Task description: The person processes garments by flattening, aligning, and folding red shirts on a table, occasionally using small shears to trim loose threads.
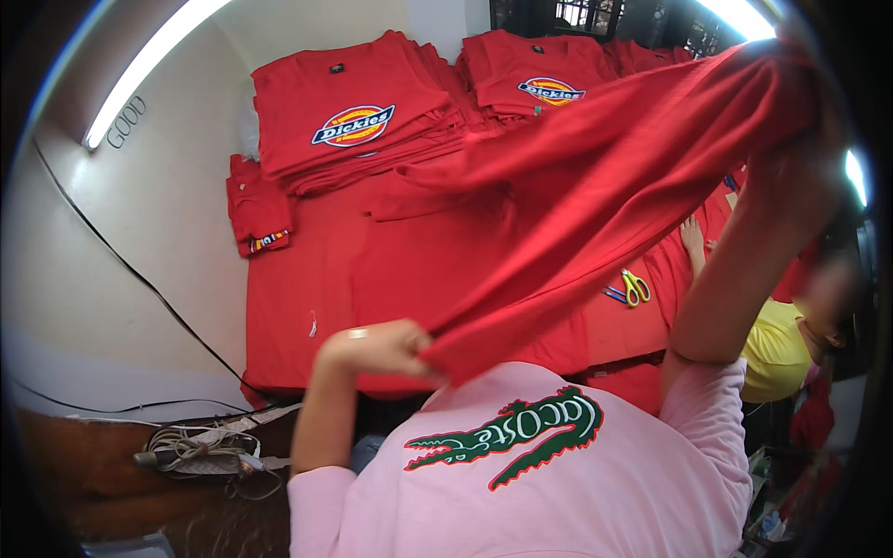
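A red T-shirt (pixel 595 214) is stretched in the air across my front, its cloth partly blurred by motion. Low on the left, my left hand (pixel 395 349) is closed on one edge of it. My right arm is raised high, and my right hand (pixel 811 153), dim near the picture's rim, grips the upper end; its fingers are mostly hidden by shade and cloth. Beneath the shirt, more red cloth (pixel 288 321) covers the table. Yellow-handled scissors (pixel 636 288) and a small blue tool (pixel 615 295) lie on that cloth, below the raised shirt.
Stacks of folded red T-shirts with a printed badge (pixel 349 102) (pixel 539 70) stand at the back. A small folded red garment (pixel 260 205) lies at the left edge. A co-worker in yellow (pixel 779 349) rests a hand (pixel 691 240) at right. Bundled cables (pixel 200 451) lie lower left.
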